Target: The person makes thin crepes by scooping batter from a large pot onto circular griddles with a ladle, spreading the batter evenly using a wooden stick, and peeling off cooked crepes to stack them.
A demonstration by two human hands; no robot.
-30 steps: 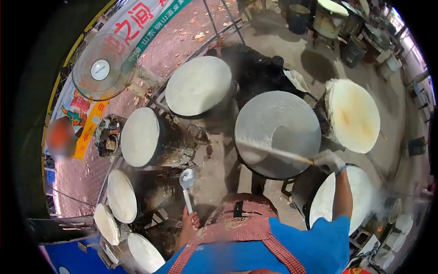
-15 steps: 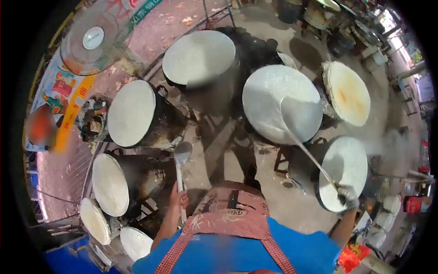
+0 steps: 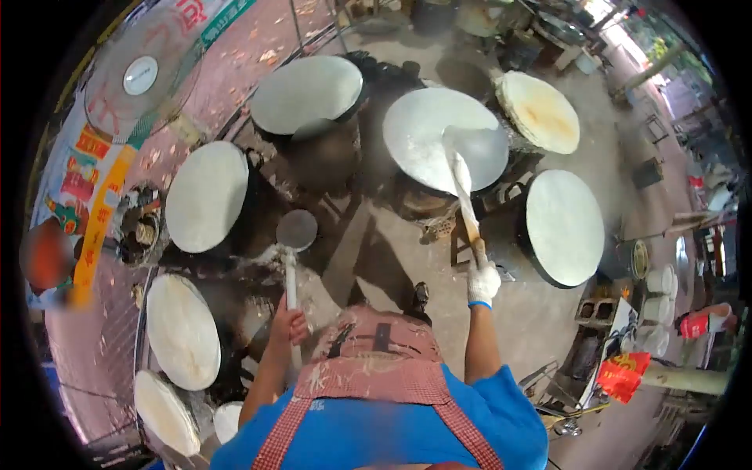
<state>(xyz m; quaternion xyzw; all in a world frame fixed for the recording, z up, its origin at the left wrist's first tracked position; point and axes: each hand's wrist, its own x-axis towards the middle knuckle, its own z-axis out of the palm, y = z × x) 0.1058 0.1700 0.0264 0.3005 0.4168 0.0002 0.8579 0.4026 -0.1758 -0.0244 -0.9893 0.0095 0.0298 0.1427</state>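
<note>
A whitened spatula (image 3: 464, 197) crosses the near rim of the central griddle (image 3: 483, 150), its tan handle clasped in a person's gloved right hand (image 3: 483, 282); the long axis points away from the wearer, far end leaning slightly left. Near-left of the griddle, the bare left hand (image 3: 291, 323) wraps around a ladle (image 3: 291, 283), bowl forward. Just beyond its right edge sits a browned round stack (image 3: 540, 113), a pale pan (image 3: 565, 227) nearer; more pale rounds (image 3: 207, 197) crowd its left. Floor (image 3: 517, 329) opens on its near side.
</note>
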